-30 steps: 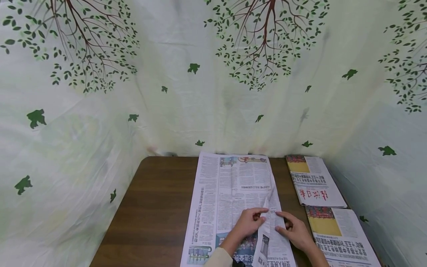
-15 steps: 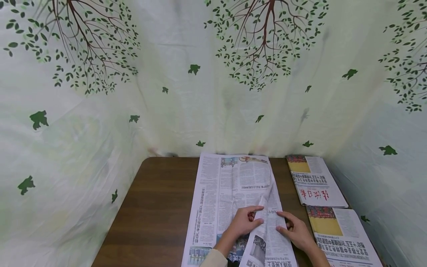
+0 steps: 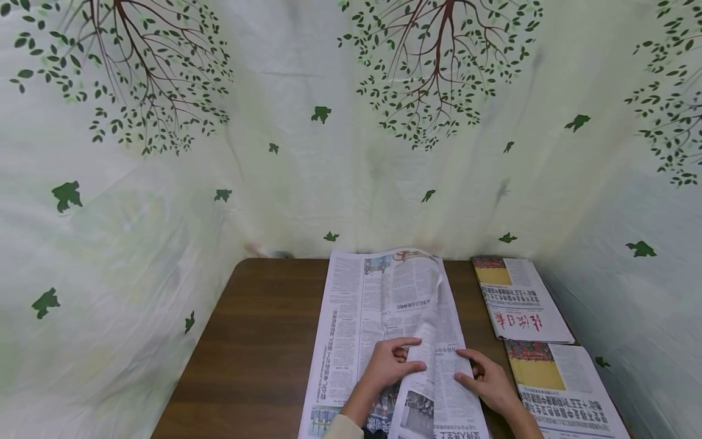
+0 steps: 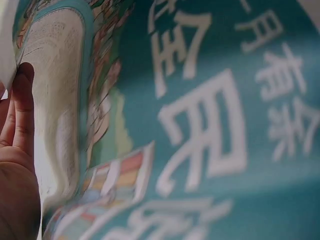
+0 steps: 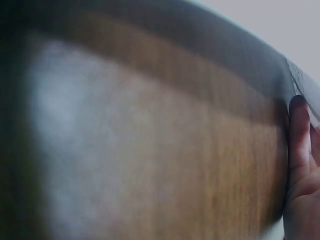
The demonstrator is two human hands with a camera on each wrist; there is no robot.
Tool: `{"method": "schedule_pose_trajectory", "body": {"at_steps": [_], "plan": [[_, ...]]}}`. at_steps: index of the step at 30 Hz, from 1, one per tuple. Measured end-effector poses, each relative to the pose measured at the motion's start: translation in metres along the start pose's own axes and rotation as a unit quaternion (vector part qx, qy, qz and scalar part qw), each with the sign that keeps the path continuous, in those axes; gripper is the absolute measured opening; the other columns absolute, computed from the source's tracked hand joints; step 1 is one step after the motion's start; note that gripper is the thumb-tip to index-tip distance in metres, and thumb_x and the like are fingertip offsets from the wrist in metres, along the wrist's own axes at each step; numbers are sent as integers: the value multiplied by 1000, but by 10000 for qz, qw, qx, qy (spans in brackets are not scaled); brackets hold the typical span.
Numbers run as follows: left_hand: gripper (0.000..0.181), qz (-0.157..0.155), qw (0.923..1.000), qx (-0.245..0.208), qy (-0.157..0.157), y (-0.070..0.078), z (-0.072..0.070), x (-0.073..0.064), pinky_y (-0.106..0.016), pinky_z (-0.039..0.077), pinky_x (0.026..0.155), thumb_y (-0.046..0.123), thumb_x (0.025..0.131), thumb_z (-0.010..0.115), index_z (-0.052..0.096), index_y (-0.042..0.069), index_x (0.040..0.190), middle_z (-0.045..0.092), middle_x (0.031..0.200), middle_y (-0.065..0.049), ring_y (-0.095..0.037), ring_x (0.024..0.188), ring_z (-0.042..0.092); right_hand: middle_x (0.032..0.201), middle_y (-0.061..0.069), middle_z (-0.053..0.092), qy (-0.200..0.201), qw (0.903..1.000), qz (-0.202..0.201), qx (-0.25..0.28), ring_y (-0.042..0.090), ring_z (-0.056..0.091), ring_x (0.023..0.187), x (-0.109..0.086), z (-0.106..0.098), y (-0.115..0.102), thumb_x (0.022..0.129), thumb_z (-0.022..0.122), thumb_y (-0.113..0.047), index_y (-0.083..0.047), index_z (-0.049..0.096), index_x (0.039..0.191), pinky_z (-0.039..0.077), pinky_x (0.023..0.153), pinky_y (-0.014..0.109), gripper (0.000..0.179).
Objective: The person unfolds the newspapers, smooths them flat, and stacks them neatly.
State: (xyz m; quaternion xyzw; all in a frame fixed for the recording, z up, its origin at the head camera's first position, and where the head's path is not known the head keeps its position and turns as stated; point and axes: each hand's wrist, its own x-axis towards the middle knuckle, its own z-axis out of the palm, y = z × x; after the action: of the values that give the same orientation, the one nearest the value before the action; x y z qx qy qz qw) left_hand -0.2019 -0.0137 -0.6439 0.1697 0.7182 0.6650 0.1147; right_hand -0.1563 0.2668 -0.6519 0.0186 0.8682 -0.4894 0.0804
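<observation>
A spread newspaper point(image 3: 351, 311) lies on the wooden table. My left hand point(image 3: 386, 366) pinches a page of it between thumb and fingers. That page curls over to the left and bares the printed sheet beneath. In the left wrist view, the left hand point(image 4: 17, 145) is at the page edge, beside a blurred teal page point(image 4: 210, 125) with large white characters. On the newspaper's right margin rest the thumb and index fingertip of my right hand point(image 3: 488, 381), spread apart. The right wrist view has the right hand point(image 5: 302, 175) at the paper's edge, partly out of frame.
Two folded newspapers lie along the table's right side, one at the back point(image 3: 521, 299) and one nearer point(image 3: 565, 390). Brown table point(image 3: 247, 341) shows to the left. A pale cloth with printed trees and leaves point(image 3: 378, 183) hangs behind and at both sides.
My left hand has moved left with the pinched page, which now curls over more widely and lifts toward the far end. The right hand has stayed almost in place.
</observation>
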Motion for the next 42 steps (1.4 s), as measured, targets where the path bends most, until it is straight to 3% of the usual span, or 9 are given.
{"method": "schedule_pose_trajectory", "body": {"at_steps": [8,14,16,18,21,24,33,38,42], "plan": [[54,125,9997,41,-214,3,-17,-4,-17,34,50,18,81,88,70,19,133,42,55,9,-1,48,31,72,2,60,-21,10000,41,8,11,51,59,0,-1,1,87,84,-27,-16,59,145,43,55,25,64],[60,317,9988,-9,-374,3,-27,-7,-15,38,51,9,83,86,66,15,138,54,58,2,1,49,39,73,1,60,11,9999,-5,-173,11,51,58,4,0,-1,87,83,-31,-17,57,146,43,56,25,66],[64,282,9986,-77,-448,5,-30,-8,-15,43,53,7,82,86,63,15,141,66,70,-6,2,52,48,76,1,60,5,9997,-94,-238,10,50,56,7,1,-1,88,83,-31,-17,57,146,43,54,25,66],[69,252,9980,-156,-557,7,-32,-9,-15,48,57,5,82,86,60,15,145,74,98,-14,2,59,57,78,1,59,24,9995,-190,-249,10,50,54,9,1,-2,88,83,-28,-16,57,146,43,52,25,64],[75,260,9966,-286,-729,10,-36,-10,-16,54,65,4,84,84,53,14,151,60,143,-20,-2,71,66,75,3,60,11,9994,-289,-173,10,50,52,11,0,-2,88,82,-22,-13,57,145,43,49,25,63],[76,320,9965,-256,-726,13,-41,-10,-16,54,67,5,85,84,50,15,153,47,156,-17,-2,74,66,65,4,60,-3,9996,-265,-54,10,49,49,11,-1,-2,88,82,-19,-11,57,145,41,46,25,63],[65,1004,9949,70,-41,18,-60,-12,-18,56,69,6,85,84,58,9,145,62,137,-20,-3,77,64,60,3,59,121,9996,141,211,10,44,47,11,-1,-3,89,81,-17,-15,57,146,36,45,23,63],[64,1127,9936,74,-57,18,-68,-17,-20,56,64,4,85,83,59,8,144,64,126,-24,-2,72,62,57,2,55,204,9993,246,214,10,41,46,11,1,-2,90,80,-18,-16,60,144,34,44,23,58],[68,1057,9942,108,-152,20,-75,-19,-20,55,63,5,86,83,55,9,147,61,133,-23,-2,69,63,56,2,53,246,9992,198,253,9,40,44,11,1,-2,90,79,-15,-15,61,142,33,44,22,55]]}}
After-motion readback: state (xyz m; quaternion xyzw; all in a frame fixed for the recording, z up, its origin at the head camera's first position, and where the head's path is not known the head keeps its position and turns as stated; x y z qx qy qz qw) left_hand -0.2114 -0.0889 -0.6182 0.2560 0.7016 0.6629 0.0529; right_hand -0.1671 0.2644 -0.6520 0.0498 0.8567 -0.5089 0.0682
